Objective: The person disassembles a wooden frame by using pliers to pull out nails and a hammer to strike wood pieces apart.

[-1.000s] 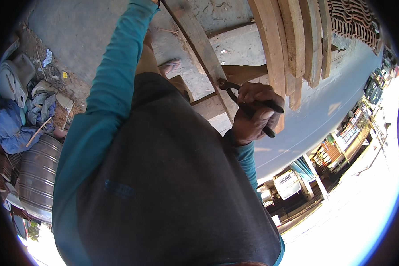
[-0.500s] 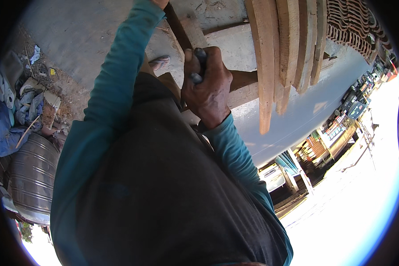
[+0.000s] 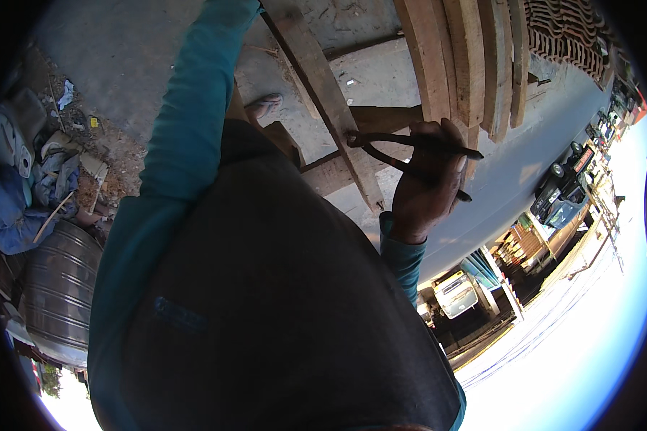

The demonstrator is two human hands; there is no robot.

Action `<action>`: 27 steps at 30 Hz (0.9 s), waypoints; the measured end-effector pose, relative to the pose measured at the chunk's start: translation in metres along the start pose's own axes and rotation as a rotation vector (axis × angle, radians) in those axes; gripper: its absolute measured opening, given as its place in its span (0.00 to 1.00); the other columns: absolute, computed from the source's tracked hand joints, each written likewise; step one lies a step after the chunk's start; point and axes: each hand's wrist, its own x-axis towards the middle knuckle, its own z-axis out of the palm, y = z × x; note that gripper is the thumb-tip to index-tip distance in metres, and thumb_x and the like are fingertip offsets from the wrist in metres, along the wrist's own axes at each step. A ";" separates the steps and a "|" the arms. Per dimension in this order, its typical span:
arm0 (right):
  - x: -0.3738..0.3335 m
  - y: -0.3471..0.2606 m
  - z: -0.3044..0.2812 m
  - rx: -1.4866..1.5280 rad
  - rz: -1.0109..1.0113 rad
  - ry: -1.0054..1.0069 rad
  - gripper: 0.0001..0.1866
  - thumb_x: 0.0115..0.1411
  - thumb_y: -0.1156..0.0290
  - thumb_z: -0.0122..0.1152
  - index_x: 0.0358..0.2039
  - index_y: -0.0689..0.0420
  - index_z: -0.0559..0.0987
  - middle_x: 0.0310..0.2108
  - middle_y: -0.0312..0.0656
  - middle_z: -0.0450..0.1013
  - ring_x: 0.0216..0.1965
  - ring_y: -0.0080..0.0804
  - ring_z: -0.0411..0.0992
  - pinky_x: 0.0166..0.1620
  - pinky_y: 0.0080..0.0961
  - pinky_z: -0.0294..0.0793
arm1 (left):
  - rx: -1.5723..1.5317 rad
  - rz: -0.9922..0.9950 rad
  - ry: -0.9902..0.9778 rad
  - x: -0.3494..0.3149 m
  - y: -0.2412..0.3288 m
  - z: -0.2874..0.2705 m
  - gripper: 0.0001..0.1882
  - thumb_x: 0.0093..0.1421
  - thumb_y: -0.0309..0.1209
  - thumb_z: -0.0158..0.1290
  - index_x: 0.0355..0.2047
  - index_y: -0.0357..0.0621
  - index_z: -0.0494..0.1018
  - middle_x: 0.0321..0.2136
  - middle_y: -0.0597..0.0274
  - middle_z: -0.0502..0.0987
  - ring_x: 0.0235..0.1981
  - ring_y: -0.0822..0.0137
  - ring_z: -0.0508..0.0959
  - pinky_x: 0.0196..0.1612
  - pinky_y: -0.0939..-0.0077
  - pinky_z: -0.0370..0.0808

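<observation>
My right hand [image 3: 428, 183] is closed around the handles of dark metal pincers [image 3: 392, 142]. The two handle ends poke out past my fingers on the right. The jaws of the pincers meet the edge of a narrow wooden plank [image 3: 323, 100], which slants down from the upper middle. Whether a nail sits between the jaws is too small to tell. My left arm [image 3: 194, 108], in a teal sleeve, reaches up to the top edge near the plank's far end. The left hand itself lies outside the picture.
Several long wooden beams [image 3: 464, 65] lie side by side at upper right, with stacked roof tiles [image 3: 564, 32] beyond. Another timber [image 3: 384, 118] crosses beneath the plank. A bare foot in a sandal [image 3: 266, 105] rests on concrete. At left are a ribbed metal drum [image 3: 61, 284] and rubbish [image 3: 47, 169].
My right hand has moved right and down, away from the middle of the plank. The pincers, hidden in the fist before, now show with their handles spread. The left hand has slipped out of view.
</observation>
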 end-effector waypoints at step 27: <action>0.010 0.015 0.037 -0.057 -0.234 -0.096 0.21 0.74 0.53 0.46 0.31 0.56 0.66 0.19 0.34 0.58 0.19 0.22 0.55 0.24 0.25 0.59 | 0.139 -0.184 -0.069 0.006 -0.026 0.010 0.25 0.66 0.43 0.58 0.51 0.32 0.74 0.40 0.54 0.82 0.38 0.58 0.79 0.43 0.64 0.78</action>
